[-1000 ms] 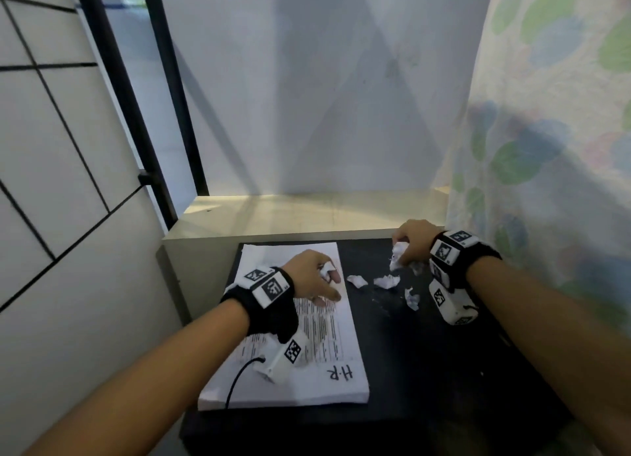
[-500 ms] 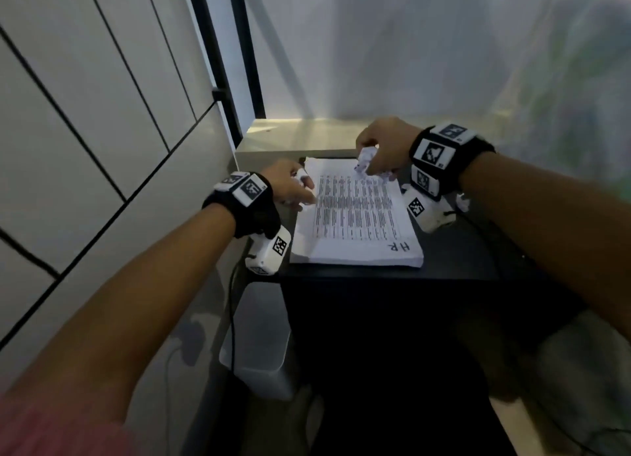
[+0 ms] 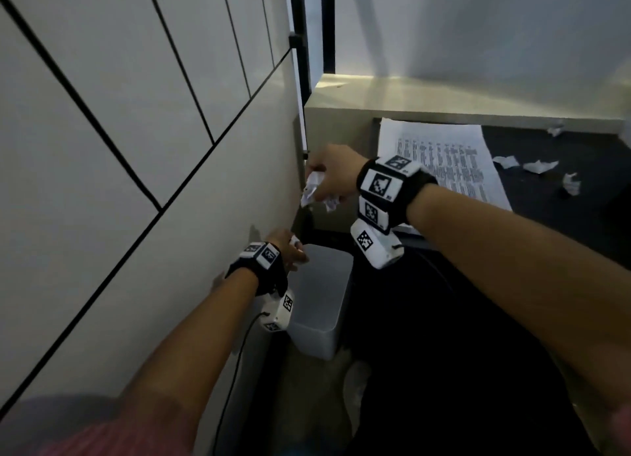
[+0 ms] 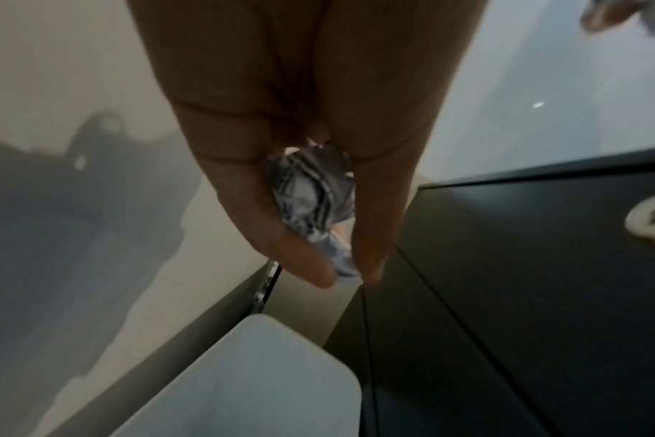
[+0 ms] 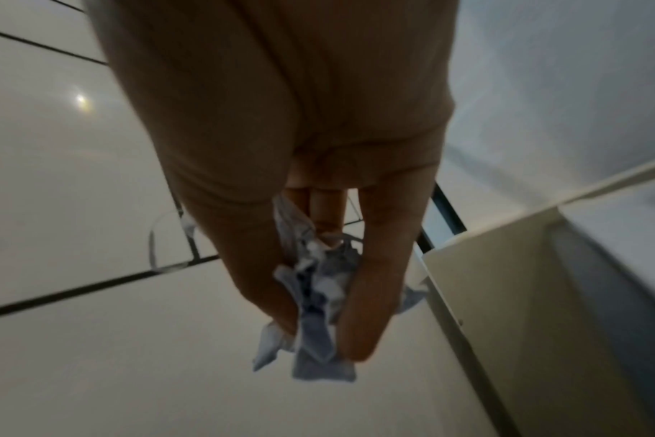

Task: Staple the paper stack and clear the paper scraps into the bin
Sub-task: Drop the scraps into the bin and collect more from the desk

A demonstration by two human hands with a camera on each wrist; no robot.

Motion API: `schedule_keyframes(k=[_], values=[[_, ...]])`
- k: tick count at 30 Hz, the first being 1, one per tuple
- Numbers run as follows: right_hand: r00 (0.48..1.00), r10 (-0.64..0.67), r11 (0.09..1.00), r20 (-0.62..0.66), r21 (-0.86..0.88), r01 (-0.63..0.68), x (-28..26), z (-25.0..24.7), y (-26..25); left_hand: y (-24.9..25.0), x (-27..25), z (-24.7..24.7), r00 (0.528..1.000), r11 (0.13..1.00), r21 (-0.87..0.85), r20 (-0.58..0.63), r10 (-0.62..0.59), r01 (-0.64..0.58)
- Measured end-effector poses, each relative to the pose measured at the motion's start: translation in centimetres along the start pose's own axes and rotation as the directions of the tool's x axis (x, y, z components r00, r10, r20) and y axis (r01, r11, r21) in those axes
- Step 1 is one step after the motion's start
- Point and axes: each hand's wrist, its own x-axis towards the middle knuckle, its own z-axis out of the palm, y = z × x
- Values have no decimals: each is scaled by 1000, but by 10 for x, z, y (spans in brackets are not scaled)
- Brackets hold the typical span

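Dropping scraps | bin (image 3: 319, 305) on floor beside tabletop (image 3: 560, 216) | right hand (image 3: 336, 179) clutches wad higher, over the bin's far edge | left hand (image 3: 288, 250) pinches scrap (image 4: 314, 195) nearer, just above rim

Head cam looks down and fwd from above, desk (image 3: 563, 189) at upper right, bin (image 3: 321, 302) at centre. Left wrist cam sits v. close behind fingers (image 4: 303, 260), facing down; shares bin (image 4: 251, 384) w/ head view. Right wrist cam likewise close, faces tiled wall (image 5: 75, 207).
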Motion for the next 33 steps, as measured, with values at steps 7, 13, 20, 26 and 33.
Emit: schedule_keyframes(k=[7,13,20,26,33], values=[[986,58,996,156,58,-67,9,75,-4,-57,29,44,984,971,-169,93,-153,167],[946,226,963,231,95,-254,16,143,30,-93,51,79,974,951,-218,96,-204,221],[836,401,870,376,130,-476,29,204,57,-108,67,82,984,976,-141,80,-158,168],[791,476,784,384,223,-580,29,246,71,-123,69,80,999,996,-80,-22,34,-35],[744,534,667,402,340,-663,41,280,84,-140,54,74,967,988,153,-251,35,4]])
